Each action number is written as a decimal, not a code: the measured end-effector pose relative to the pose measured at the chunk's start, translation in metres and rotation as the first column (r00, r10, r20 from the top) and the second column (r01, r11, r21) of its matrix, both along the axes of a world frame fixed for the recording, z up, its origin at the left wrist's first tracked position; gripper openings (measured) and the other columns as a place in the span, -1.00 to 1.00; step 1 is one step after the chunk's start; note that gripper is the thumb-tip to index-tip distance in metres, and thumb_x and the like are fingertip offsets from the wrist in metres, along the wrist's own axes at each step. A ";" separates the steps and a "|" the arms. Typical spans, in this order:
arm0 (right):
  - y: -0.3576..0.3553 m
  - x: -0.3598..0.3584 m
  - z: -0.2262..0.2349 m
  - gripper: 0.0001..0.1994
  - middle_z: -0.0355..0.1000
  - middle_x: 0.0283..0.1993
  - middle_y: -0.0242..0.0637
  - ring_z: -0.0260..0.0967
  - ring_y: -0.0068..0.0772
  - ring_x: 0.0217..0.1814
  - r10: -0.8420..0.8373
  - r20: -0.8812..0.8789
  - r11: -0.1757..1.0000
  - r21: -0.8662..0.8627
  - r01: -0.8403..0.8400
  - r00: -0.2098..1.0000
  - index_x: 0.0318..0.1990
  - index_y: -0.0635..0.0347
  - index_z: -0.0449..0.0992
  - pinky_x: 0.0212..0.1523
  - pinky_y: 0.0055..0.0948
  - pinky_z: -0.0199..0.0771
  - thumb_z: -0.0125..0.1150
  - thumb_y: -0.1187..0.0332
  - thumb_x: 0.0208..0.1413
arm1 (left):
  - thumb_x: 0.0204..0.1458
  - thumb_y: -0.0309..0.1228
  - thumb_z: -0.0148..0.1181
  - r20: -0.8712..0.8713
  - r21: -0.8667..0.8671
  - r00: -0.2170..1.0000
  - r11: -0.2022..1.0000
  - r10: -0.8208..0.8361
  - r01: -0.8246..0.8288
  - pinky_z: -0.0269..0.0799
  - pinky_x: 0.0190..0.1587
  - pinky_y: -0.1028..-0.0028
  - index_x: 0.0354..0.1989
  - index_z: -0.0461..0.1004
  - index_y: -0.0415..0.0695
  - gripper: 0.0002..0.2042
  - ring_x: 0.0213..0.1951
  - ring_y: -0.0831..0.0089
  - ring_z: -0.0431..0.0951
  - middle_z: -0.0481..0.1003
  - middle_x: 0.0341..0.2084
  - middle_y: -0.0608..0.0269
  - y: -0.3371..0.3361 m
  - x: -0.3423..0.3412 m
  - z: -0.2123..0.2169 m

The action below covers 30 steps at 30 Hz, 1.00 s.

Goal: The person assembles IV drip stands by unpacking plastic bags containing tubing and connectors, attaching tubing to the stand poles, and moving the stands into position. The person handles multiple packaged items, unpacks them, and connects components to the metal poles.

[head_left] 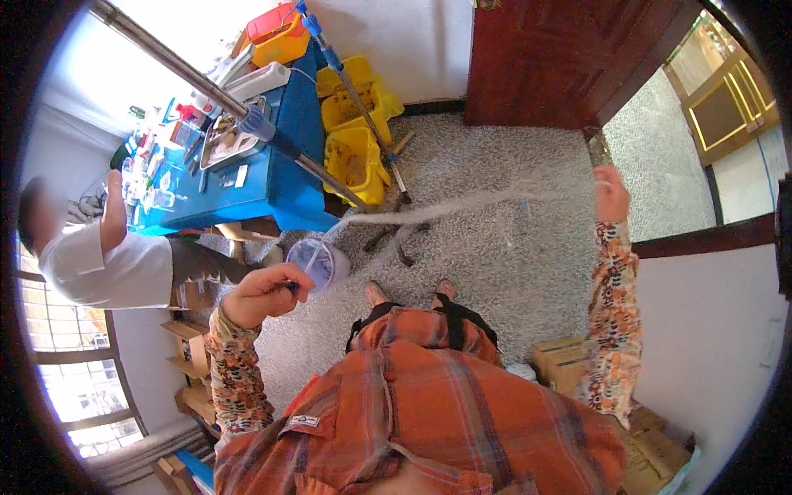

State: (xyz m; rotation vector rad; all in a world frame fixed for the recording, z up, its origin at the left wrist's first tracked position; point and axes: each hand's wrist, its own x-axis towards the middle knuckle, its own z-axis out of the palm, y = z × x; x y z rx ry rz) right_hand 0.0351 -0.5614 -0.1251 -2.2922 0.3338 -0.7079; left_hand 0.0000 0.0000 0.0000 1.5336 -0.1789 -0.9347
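My left hand (260,294) grips a roll of clear film (323,262) with a bluish core, held out in front of my chest. From the roll a long stretched strip of film (462,206) runs to the right across the speckled floor. My right hand (612,196) is raised far to the right, near the doorway, and pinches the free end of that strip. Both arms wear flowered sleeves under an orange plaid top. My two feet (410,291) show below the strip.
A blue table (285,186) with tools and a metal tray stands at the upper left, with yellow mop buckets (355,124) and long poles beside it. Another person in a white shirt (99,264) works at the left. A dark red door (561,58) is open; cardboard boxes (561,363) lie at the lower right.
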 end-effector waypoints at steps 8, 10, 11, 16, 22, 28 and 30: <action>0.009 0.004 0.039 -0.80 0.36 -0.49 -0.36 0.30 -0.47 -0.38 -0.091 0.087 0.967 0.244 0.067 0.992 -0.29 0.24 0.39 -0.30 -0.55 0.28 -0.13 0.34 0.05 | -0.13 -0.64 -0.18 -0.092 0.125 0.995 0.992 0.026 -0.015 0.02 -0.64 0.71 -0.22 0.32 -0.24 -0.74 -0.65 0.74 0.12 0.33 -0.48 0.32 0.016 0.002 0.020; -0.008 0.010 0.041 -0.80 0.37 -0.49 -0.35 0.31 -0.47 -0.38 -0.136 0.178 0.953 0.293 0.080 0.975 -0.29 0.23 0.40 -0.30 -0.52 0.29 -0.10 0.33 0.04 | -0.13 -0.64 -0.18 -0.019 0.127 0.998 0.990 -0.056 0.057 0.04 -0.64 0.70 -0.24 0.34 -0.24 -0.74 -0.65 0.74 0.13 0.34 -0.49 0.34 0.016 0.005 0.011; -0.021 0.016 0.036 -0.80 0.37 -0.49 -0.35 0.31 -0.47 -0.38 -0.108 0.238 0.991 0.101 0.086 0.965 -0.29 0.23 0.40 -0.30 -0.51 0.29 -0.10 0.32 0.04 | -0.13 -0.63 -0.18 -0.013 0.134 0.998 0.989 -0.066 0.068 0.05 -0.64 0.70 -0.24 0.34 -0.23 -0.75 -0.65 0.74 0.14 0.34 -0.49 0.35 0.014 0.007 0.007; 0.021 0.021 0.098 -0.82 0.35 -0.50 -0.40 0.29 -0.52 -0.39 -0.039 0.269 0.985 0.174 -0.009 0.962 -0.30 0.21 0.41 -0.34 -0.57 0.27 -0.07 0.33 0.03 | -0.13 -0.62 -0.14 0.067 0.219 0.997 0.975 -0.044 0.028 0.08 -0.61 0.72 -0.23 0.35 -0.22 -0.75 -0.63 0.76 0.16 0.34 -0.49 0.39 0.007 0.010 0.012; 0.024 0.043 0.115 -0.82 0.35 -0.46 -0.43 0.23 -0.67 -0.46 0.153 0.178 0.988 -0.056 -0.145 0.972 -0.29 0.17 0.41 -0.42 -0.64 0.24 0.11 0.37 -0.08 | -0.16 -0.69 -0.16 0.115 -0.066 0.991 0.995 -0.063 0.071 0.17 -0.43 0.66 0.01 0.13 -0.20 -0.55 -0.36 0.58 0.28 0.22 -0.26 0.28 -0.010 0.005 0.003; 0.066 0.029 0.070 -0.67 0.30 -0.52 -0.37 0.25 -0.51 -0.53 0.285 -0.373 0.940 -0.071 -0.334 0.883 -0.14 0.10 0.30 -0.49 -0.52 0.26 0.01 0.44 -0.17 | -0.19 -0.67 -0.11 -0.017 -0.153 1.000 0.988 0.001 -0.004 0.14 -0.55 0.64 -0.01 0.12 -0.18 -0.54 -0.46 0.51 0.32 0.26 -0.29 0.20 -0.030 0.003 -0.011; 0.103 0.016 0.057 -0.64 0.28 -0.47 -0.42 0.25 -0.55 -0.45 0.404 -0.481 0.900 0.054 -0.433 0.778 -0.06 0.14 0.28 -0.43 -0.58 0.27 -0.07 0.46 -0.12 | -0.14 -0.64 -0.12 -0.060 -0.216 0.997 0.975 0.048 -0.060 0.13 -0.62 0.64 -0.08 0.16 -0.16 -0.63 -0.52 0.54 0.32 0.27 -0.35 0.22 -0.039 0.002 -0.021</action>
